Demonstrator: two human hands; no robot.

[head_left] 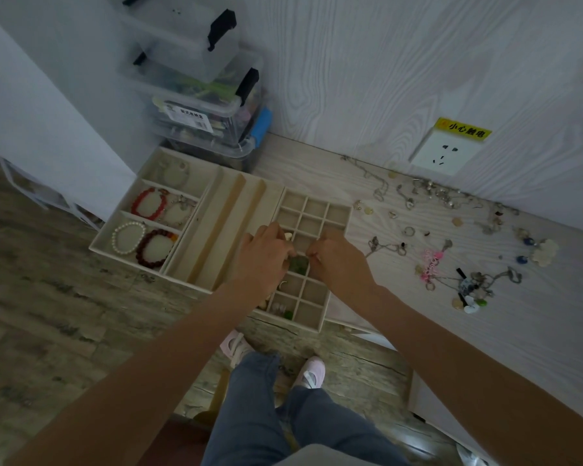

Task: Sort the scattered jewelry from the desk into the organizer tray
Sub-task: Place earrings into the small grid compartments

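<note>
A cream organizer tray [212, 210] lies at the desk's left end. Its left part holds a red bracelet [148, 203], a pearl bracelet [128, 237] and a dark red bead bracelet [154, 247]. Its right part is a grid of small cells [315, 210]. My left hand [265, 255] and my right hand [339, 258] meet over the grid's middle, and both pinch a green piece of jewelry [298, 264] between them. A few lower cells hold small pieces [281, 309]. Scattered jewelry [451, 230] covers the desk to the right.
Stacked clear plastic boxes [209, 105] stand behind the tray against the wall. A wall socket [443, 154] with a yellow label sits above the scattered chains. The desk's front edge runs under the tray, with my legs and pink shoes [312, 371] on the floor below.
</note>
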